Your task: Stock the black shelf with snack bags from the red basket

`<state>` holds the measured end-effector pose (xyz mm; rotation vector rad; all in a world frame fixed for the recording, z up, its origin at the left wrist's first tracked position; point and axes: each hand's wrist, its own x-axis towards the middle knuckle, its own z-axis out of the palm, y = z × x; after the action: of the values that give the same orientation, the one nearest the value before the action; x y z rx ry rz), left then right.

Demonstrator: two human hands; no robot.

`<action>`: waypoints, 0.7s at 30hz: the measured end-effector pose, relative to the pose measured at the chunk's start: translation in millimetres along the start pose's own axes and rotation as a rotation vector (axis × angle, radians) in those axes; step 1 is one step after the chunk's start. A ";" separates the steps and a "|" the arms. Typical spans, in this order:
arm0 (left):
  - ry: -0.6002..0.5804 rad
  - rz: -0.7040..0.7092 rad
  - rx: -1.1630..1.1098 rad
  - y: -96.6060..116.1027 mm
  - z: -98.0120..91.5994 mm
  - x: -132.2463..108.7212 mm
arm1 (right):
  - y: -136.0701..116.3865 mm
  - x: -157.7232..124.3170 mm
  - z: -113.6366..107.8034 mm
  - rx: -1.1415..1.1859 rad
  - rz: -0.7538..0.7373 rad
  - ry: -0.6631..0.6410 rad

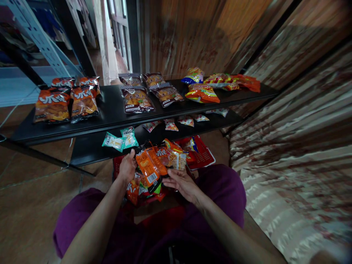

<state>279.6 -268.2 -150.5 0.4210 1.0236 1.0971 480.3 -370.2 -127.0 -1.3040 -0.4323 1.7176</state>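
Observation:
An orange snack bag (150, 167) with a barcode lies back side up on a pile of mixed snack bags, low in front of me. My left hand (127, 167) is at the left edge of that pile, thumb raised; its other fingers are partly hidden. On the other side, my right hand (181, 182) has its fingers stretched out, touching or just beside the orange bag's lower right corner. Behind the orange bag are another dark-and-orange bag (162, 154) and a clear-fronted bag (177, 160). Red plastic (202, 156) shows at the pile's right.
A black two-tier shelf (110, 99) stands ahead. Its upper tier holds orange-black bags (53, 104), brown bags (137, 99) and bright orange-yellow bags (202, 93). Two mint-green packets (113, 141) and several small packets (187, 120) lie below. A patterned curtain (291, 146) hangs at right.

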 end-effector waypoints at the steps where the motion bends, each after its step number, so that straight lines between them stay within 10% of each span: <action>1: 0.008 0.012 0.007 0.3 0.7 -0.7 | 0.7 -0.7 1.3 -0.009 -0.002 -0.004; 15: 0.109 0.055 0.103 1.8 7.0 -6.0 | 7.7 9.2 7.7 0.005 -0.154 0.208; 21: 0.178 0.052 0.097 5.1 9.2 -6.8 | 15.4 4.3 10.7 0.174 -0.047 0.030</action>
<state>284.1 -270.2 -139.0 0.4349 1.2325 1.1499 463.8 -372.3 -136.6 -1.1843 -0.2870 1.6555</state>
